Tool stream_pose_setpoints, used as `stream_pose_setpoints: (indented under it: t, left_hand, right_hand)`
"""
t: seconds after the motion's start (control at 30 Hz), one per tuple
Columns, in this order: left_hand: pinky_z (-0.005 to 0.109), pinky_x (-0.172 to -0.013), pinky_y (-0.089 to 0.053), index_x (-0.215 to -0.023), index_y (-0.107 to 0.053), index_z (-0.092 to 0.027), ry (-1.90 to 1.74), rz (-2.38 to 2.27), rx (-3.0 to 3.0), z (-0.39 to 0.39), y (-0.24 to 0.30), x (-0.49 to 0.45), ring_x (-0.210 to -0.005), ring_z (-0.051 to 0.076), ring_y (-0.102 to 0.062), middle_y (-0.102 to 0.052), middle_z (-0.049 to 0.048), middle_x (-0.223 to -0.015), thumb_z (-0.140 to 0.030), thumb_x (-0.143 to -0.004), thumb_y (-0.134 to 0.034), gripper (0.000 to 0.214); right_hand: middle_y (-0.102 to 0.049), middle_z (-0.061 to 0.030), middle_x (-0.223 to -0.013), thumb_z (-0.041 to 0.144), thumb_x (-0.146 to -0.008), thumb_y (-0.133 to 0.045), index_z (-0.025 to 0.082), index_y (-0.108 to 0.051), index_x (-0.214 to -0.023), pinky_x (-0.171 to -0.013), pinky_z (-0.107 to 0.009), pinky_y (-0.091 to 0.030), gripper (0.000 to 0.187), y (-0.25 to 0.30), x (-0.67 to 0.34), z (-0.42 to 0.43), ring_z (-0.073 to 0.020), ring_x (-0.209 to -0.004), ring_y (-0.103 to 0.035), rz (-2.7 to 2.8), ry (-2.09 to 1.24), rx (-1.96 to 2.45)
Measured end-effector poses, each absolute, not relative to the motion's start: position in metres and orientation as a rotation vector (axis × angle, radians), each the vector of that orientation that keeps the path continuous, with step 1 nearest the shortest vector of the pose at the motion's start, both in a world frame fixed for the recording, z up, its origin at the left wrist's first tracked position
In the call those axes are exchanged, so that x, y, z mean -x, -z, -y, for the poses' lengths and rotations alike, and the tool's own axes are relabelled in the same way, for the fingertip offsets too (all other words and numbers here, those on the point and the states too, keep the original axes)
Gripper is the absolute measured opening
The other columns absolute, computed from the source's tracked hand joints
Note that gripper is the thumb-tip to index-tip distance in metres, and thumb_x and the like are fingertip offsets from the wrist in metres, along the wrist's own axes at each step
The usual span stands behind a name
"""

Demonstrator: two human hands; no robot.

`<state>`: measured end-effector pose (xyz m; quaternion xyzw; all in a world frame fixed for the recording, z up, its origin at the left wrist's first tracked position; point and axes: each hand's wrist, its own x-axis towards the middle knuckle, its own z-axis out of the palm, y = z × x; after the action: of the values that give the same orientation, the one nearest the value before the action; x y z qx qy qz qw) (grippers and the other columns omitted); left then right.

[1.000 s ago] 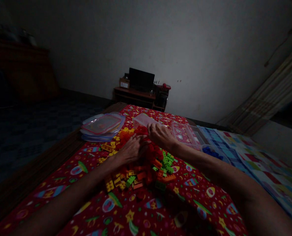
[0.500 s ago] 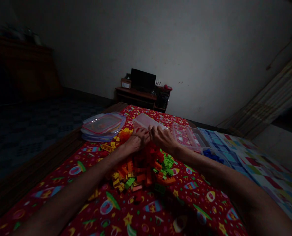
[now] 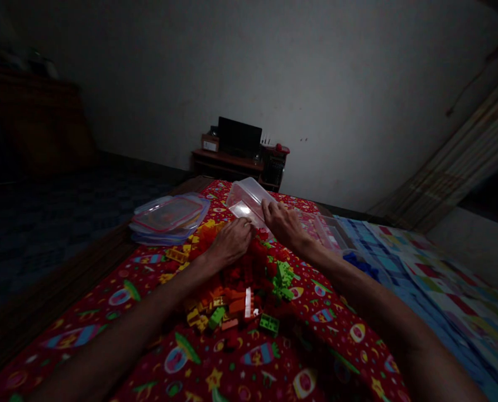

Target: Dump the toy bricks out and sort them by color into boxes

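A heap of toy bricks (image 3: 240, 290), red, orange, yellow and green, lies on a red patterned cloth (image 3: 307, 346). My left hand (image 3: 231, 243) rests curled on the far side of the heap, over red bricks. My right hand (image 3: 283, 224) grips the near edge of a clear plastic box (image 3: 249, 200), which is tilted with its mouth toward the heap. Whether the left fingers enclose a brick is hidden.
A stack of clear lids with pink rims (image 3: 171, 216) lies at the left. More clear boxes (image 3: 328, 231) stand to the right, one with blue bricks (image 3: 360, 263). A striped cloth (image 3: 445, 290) covers the right side. A low shelf with a dark screen (image 3: 238, 148) stands by the wall.
The clear box, flat on the cloth before, is now lifted and tipped toward the heap by my right hand. My left hand stayed on the red bricks.
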<state>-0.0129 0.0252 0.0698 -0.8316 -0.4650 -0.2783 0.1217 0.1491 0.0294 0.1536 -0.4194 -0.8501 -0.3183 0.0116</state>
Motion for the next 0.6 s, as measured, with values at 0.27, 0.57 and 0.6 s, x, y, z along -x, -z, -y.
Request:
stream_pose_setpoints:
  t: [0.27,0.57,0.6]
  left_hand:
    - [0.031,-0.076,-0.049,-0.084,-0.062,-0.014,0.716,1.162,2.770,-0.034,-0.070,-0.002,-0.072,0.017,-0.059,-0.066,0.0068,-0.080,-0.018,-0.097,-0.027,0.038]
    - [0.041,-0.111,-0.037,-0.124,-0.060,-0.015,0.890,1.223,2.810,-0.026,-0.057,0.030,-0.127,0.019,-0.051,-0.063,0.0087,-0.130,-0.033,-0.102,-0.020,0.049]
    - [0.042,-0.113,-0.034,-0.129,-0.057,-0.016,0.880,1.243,2.814,-0.022,-0.056,0.034,-0.131,0.019,-0.047,-0.058,0.0083,-0.136,-0.034,-0.102,-0.019,0.050]
  right_hand:
    - [-0.059,-0.0196,-0.112,0.003,-0.094,-0.021,0.006,-0.038,-0.138,-0.070,-0.028,-0.050,0.047,-0.151,-0.149,-0.030,-0.0208,-0.097,-0.059,2.633,0.952,1.290]
    - [-0.067,-0.0131,-0.095,0.009,-0.090,-0.032,0.009,-0.058,-0.117,-0.066,-0.026,-0.041,0.037,-0.152,-0.227,-0.028,-0.0175,-0.076,-0.060,2.146,0.606,1.679]
    - [-0.067,-0.0117,-0.090,0.010,-0.089,-0.035,0.010,-0.062,-0.108,-0.066,-0.026,-0.040,0.033,-0.148,-0.243,-0.022,-0.0171,-0.074,-0.060,2.113,0.537,1.670]
